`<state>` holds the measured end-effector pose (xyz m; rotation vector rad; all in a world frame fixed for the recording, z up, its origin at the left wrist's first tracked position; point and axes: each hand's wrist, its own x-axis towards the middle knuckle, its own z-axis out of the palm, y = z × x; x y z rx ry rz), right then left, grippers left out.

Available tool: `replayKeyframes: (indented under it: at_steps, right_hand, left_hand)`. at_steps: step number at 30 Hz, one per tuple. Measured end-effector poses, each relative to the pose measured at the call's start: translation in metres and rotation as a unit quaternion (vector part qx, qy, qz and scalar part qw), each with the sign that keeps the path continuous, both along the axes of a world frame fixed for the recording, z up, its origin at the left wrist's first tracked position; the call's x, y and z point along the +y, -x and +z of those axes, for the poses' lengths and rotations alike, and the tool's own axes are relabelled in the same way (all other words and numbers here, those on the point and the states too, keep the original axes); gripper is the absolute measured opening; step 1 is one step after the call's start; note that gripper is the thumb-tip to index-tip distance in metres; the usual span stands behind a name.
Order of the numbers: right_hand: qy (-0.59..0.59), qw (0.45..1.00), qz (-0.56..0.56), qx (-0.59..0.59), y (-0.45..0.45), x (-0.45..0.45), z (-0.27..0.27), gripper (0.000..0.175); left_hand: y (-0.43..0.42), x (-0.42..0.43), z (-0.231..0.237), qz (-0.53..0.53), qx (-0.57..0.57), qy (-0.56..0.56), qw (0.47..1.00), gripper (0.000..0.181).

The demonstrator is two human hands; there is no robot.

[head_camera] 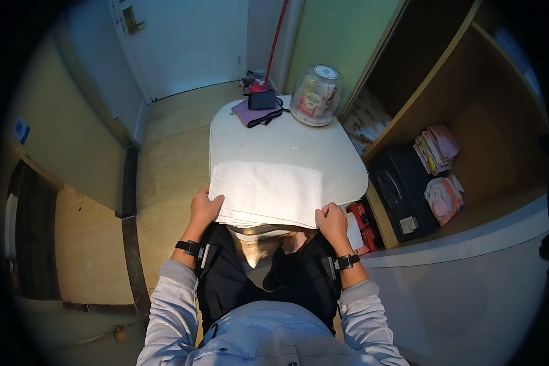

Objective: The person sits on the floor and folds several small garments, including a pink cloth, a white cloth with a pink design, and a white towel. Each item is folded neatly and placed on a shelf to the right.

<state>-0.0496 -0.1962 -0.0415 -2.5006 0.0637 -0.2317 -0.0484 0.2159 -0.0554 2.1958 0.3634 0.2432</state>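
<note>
A folded white cloth (pixel 267 192) lies across the near part of a white table (pixel 293 137), its layered near edge at the table's front. At the cloth's left near corner, my left hand (pixel 205 208) grips the edge with the thumb on top. The right near corner is pinched in my right hand (pixel 331 222), fingers curled. Both wrists carry black straps with small devices. Farther back on the table are a purple cloth (pixel 243 114) with a dark pouch (pixel 261 100) on it, and a clear domed container (pixel 316 96) holding packets.
On the right, an open wooden cabinet (pixel 498 137) holds a black safe (pixel 400 192) and folded clothes (pixel 435 148). Red items (pixel 368 226) lie low beside the table. A red pole (pixel 277 41) stands behind it, near a white door (pixel 187 45).
</note>
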Motion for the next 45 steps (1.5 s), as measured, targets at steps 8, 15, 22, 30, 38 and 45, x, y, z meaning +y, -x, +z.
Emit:
replayKeyframes:
  at_steps: [8, 15, 22, 30, 38, 45]
  right_hand:
    - [-0.382, 0.902, -0.055, 0.195, -0.014, -0.016, -0.002, 0.023]
    - [-0.689, 0.703, 0.008, 0.175, -0.027, -0.009, 0.039, 0.028]
    - [-0.717, 0.682, 0.000, 0.144, -0.049, -0.005, 0.058, 0.021]
    - [-0.401, 0.901, -0.137, 0.089, -0.019, -0.033, -0.045, 0.046]
    - [-0.582, 0.782, -0.079, 0.211, 0.006, 0.004, -0.033, 0.046]
    - [-0.662, 0.743, -0.068, 0.075, -0.001, 0.014, -0.009, 0.040]
  left_hand:
    - [0.007, -0.007, 0.019, 0.021, 0.101, 0.347, 0.932, 0.062]
    - [-0.002, -0.008, 0.044, 0.068, 0.090, 0.543, 0.832, 0.064]
    - [-0.020, -0.008, 0.058, 0.071, 0.058, 0.589, 0.803, 0.034]
    - [0.015, -0.001, -0.003, -0.114, 0.030, 0.089, 0.989, 0.039]
    - [0.035, -0.056, 0.035, -0.176, -0.060, -0.282, 0.941, 0.065]
    - [0.034, -0.144, 0.024, -0.359, -0.047, -0.292, 0.885, 0.109]
